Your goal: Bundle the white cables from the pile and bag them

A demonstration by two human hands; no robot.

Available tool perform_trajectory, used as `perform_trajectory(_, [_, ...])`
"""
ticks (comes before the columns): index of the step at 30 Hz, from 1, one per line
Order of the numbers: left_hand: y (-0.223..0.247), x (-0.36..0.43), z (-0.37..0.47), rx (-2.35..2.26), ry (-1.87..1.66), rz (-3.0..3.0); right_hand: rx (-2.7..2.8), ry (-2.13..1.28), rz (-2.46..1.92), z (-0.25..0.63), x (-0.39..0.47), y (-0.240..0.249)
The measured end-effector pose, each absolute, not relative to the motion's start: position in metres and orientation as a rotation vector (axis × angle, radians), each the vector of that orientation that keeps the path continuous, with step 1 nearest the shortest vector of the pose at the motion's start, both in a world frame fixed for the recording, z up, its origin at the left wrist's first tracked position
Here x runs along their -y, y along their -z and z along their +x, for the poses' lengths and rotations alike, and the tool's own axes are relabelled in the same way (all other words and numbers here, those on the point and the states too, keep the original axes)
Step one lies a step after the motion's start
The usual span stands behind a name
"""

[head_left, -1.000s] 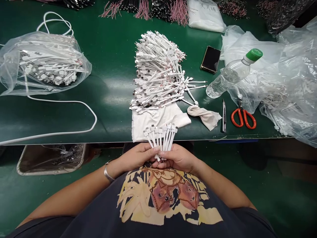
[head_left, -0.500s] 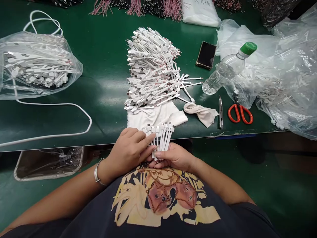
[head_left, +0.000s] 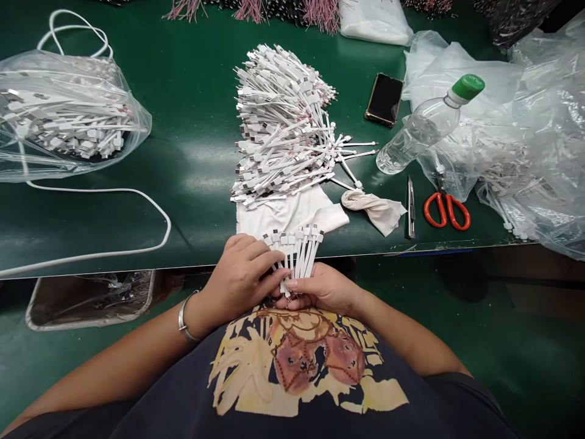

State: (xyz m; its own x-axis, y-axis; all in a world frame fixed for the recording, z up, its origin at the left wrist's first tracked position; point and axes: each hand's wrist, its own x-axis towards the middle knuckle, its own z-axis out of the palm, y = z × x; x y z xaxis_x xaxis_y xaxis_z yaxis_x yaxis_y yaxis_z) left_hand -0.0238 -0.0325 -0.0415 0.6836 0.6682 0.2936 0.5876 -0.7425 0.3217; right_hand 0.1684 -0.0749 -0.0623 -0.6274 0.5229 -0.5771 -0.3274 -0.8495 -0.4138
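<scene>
A fanned bunch of short white cables [head_left: 303, 256] stands between my hands at the table's front edge, connector ends up. My right hand [head_left: 322, 285] is closed round its lower part, thumb across the front. My left hand [head_left: 249, 271] has its fingers bent against the left side of the bunch, pinching cables there. Beyond them a large pile of similar white cables [head_left: 278, 128] lies on the green table, partly on a white cloth [head_left: 292, 213]. The lower ends of the held cables are partly hidden by my fingers.
Left, a clear bag of cables [head_left: 73, 116] and a long white cord [head_left: 114, 190]. Right, a twisted cloth [head_left: 377, 210], a knife [head_left: 411, 207], red-handled scissors [head_left: 446, 211], a bottle [head_left: 420, 131], a phone [head_left: 384, 99] and plastic bags [head_left: 543, 122]. A bin [head_left: 91, 305] stands below the table.
The view has shifted slightly. My left fingers have moved a little on the left side of the bunch, and the cables there are spread more evenly. My right hand keeps its hold.
</scene>
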Motion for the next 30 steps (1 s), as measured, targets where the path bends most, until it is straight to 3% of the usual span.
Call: perform_trajectory(30, [0.0424,0.0312,-0.0241,-1.017,-0.554,2.739,0.386,-2.434,-1.015,0.1678,0.073,0.0615])
